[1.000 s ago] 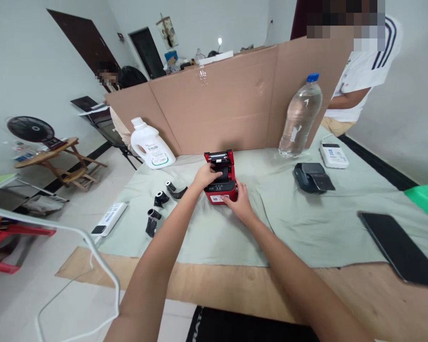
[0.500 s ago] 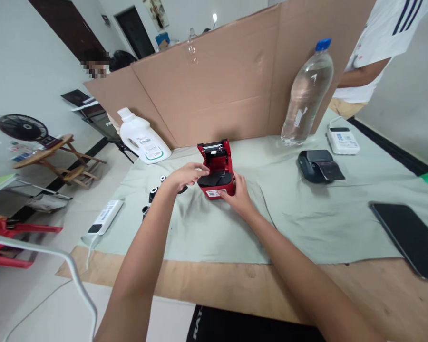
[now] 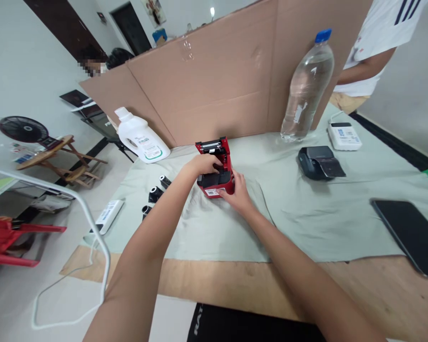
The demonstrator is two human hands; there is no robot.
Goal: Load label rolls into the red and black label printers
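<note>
A small red and black portable printer (image 3: 214, 183) stands on the cloth with its lid raised, a white label on its front. My right hand (image 3: 239, 192) wraps its right side, thumb at the front by the label. My left hand (image 3: 207, 165) reaches over the printer's left side, its bent fingers down in the compartment beneath the lid. The fingertips are hidden there, so what they pinch, if anything, cannot be made out. Left of the printer, beside my left forearm, lie several black rolls (image 3: 155, 194) with pale ends.
A cardboard sheet (image 3: 214, 95) stands behind, with a white jug (image 3: 142, 137) and a water bottle (image 3: 306, 95) against it. To the right are a dark printer (image 3: 316, 164), a white device (image 3: 344, 137) and a black phone (image 3: 410, 235). A white power strip (image 3: 109, 216) lies left. Another person's arm (image 3: 367, 69) shows behind.
My left hand has moved right and inward, from the printer's left edge into its compartment. My right hand stays on the printer's side. More of the black rolls shows.
</note>
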